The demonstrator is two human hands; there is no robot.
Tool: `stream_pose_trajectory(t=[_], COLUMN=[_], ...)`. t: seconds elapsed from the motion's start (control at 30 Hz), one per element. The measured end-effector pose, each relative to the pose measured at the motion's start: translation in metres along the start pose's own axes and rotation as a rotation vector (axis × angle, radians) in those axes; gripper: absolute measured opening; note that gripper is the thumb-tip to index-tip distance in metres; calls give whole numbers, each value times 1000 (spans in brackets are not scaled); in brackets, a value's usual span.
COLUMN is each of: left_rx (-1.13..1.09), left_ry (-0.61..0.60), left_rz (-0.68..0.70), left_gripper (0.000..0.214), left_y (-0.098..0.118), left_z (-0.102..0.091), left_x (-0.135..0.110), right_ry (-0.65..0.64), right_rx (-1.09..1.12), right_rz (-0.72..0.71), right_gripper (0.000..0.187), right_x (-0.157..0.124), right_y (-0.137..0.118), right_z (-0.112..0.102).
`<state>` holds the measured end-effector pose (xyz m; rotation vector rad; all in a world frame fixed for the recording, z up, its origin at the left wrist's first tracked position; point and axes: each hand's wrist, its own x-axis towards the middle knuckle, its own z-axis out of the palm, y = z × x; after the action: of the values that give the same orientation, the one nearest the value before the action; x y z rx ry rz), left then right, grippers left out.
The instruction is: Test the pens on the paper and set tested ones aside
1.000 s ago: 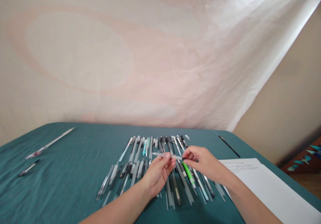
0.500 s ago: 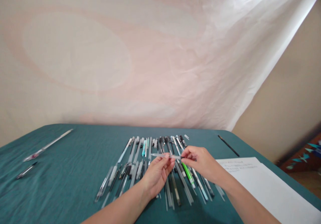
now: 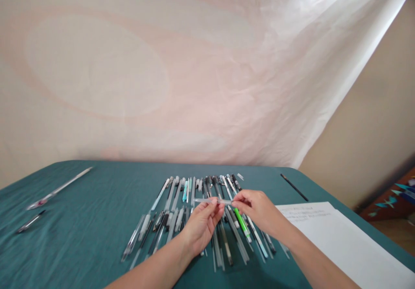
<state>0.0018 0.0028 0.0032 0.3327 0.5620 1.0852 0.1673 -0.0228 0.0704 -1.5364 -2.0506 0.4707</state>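
Between my two hands a clear pen barrel is held level, crosswise above the pens. My left hand pinches it near its middle with thumb and fingers. The right end sits in the fingertips of my right hand, which cover that tip. Below and behind the hands lie many pens and clear pen parts in two rough rows. Among them are a bright green pen, a turquoise pen and a clear pen at the left end of the near row.
White paper with handwriting lies at the right. Behind it is a thin black stick. On the left of the green cloth rest a long clear tube and a short dark pen. A pale curtain hangs behind.
The fingers of my right hand have closed further over the barrel's right end, so the dark tip seen there before no longer shows. The view has shifted slightly.
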Motion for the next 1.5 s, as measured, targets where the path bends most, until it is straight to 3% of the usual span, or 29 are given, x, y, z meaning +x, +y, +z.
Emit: stream_pose_trajectory(t=[0.13, 0.37, 0.63, 0.77, 0.93, 1.1, 1.33, 1.5], left_rx=[-1, 3, 6, 9, 14, 12, 23, 41], left_ry=[3, 12, 8, 15, 25, 26, 15, 0], left_rz=[6, 13, 16, 18, 17, 14, 19, 22], left_gripper=[12, 11, 13, 12, 13, 12, 13, 15], left_y=[1, 1, 0, 1, 1, 0, 1, 0], left_z=[1, 3, 3, 4, 5, 5, 5, 6], left_x=[-1, -2, -2, -3, -2, -2, -3, -3], right_ry=[-27, -104, -95, -87, -151, -98, -122, -76], right_rx=[-43, 123, 6, -64, -32, -22, -72, -72], right_rz=[12, 99, -44, -69, 15, -36, -50, -42], right_gripper=[29, 41, 11, 25, 41, 19, 36, 19], right_x=[1, 3, -3, 0, 0, -3, 0, 0], right_y=[0, 11, 0, 4, 11, 4, 7, 8], right_z=[3, 14, -5, 2, 8, -1, 4, 3])
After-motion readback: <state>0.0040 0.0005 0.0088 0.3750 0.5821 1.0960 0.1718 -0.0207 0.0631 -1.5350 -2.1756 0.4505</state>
